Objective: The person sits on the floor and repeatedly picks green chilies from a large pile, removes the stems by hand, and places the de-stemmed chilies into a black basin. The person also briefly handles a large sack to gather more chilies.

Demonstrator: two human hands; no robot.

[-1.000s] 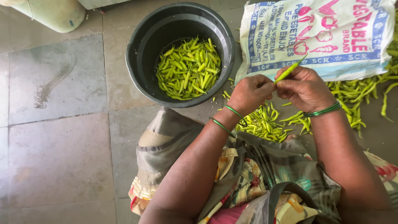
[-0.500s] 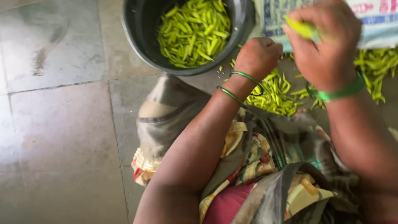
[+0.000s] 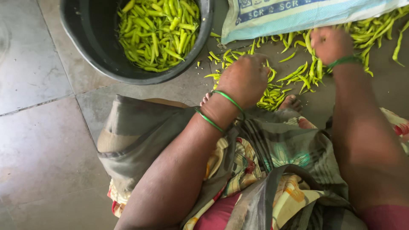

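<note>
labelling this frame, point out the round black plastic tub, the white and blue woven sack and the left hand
round black plastic tub (image 3: pixel 91 59), head view, bare inner wall
white and blue woven sack (image 3: pixel 298 15), head view, lower edge
left hand (image 3: pixel 243 79), head view, back of hand

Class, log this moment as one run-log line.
left hand: fisted above loose green chillies on floor | right hand: closed in pile | round black plastic tub: holds chillies

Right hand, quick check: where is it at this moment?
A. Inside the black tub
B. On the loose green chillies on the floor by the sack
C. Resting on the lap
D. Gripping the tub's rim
B: the right hand is closed down among the loose green chillies spread on the floor just below the woven sack, well clear of the black tub.
</note>
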